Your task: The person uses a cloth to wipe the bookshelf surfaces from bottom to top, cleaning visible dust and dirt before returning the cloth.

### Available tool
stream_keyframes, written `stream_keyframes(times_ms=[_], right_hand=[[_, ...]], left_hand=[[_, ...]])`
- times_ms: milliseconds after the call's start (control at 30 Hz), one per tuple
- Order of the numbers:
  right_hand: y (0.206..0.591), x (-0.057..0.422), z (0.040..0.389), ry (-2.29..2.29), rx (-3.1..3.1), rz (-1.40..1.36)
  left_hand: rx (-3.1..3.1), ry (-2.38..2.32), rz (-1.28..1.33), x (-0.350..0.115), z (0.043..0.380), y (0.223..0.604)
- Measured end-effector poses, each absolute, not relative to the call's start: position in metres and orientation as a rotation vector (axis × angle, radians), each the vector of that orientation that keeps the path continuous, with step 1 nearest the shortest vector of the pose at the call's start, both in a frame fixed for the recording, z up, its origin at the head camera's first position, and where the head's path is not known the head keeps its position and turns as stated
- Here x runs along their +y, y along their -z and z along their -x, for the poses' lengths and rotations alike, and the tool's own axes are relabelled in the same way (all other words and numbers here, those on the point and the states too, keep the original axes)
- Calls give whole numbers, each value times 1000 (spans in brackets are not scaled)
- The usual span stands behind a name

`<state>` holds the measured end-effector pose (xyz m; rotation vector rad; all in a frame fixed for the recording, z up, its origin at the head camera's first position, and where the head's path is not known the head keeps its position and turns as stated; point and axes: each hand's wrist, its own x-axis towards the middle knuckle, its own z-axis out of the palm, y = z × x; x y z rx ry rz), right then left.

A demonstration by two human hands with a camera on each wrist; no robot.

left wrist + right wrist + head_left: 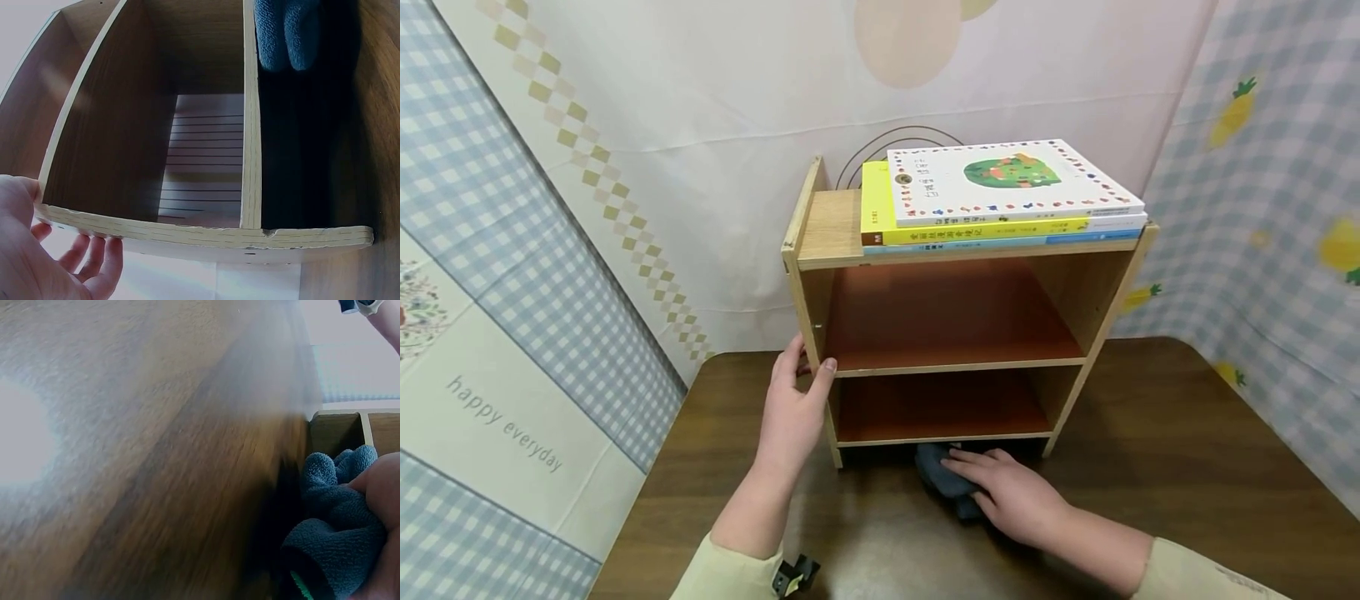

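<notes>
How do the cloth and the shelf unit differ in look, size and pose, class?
The cloth is dark blue and fuzzy; the shelf unit has flat, wood-toned boards.
The cloth is small; the shelf unit is much larger.
The cloth is bunched up, while the shelf unit stands upright.
Both are held: the cloth by the right hand, the shelf unit by the left hand.

Here's the bare right hand (386, 497), holding a bunched, blue-grey terry cloth (337, 547) (bright green peeking out low down) by the pale-edged wooden shelf (334, 432), glossy brown wood-grain tabletop (156, 469) filling the left!
</notes>
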<state>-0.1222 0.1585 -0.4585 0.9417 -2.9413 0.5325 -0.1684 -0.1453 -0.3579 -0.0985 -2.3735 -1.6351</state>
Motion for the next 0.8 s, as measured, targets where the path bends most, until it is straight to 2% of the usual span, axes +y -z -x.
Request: stream_keyframes(times_ms=[800], right_hand=[[464,127,131,-613,-2929,-966]], left_hand=[[-2369,1595,121,-147,168,361]])
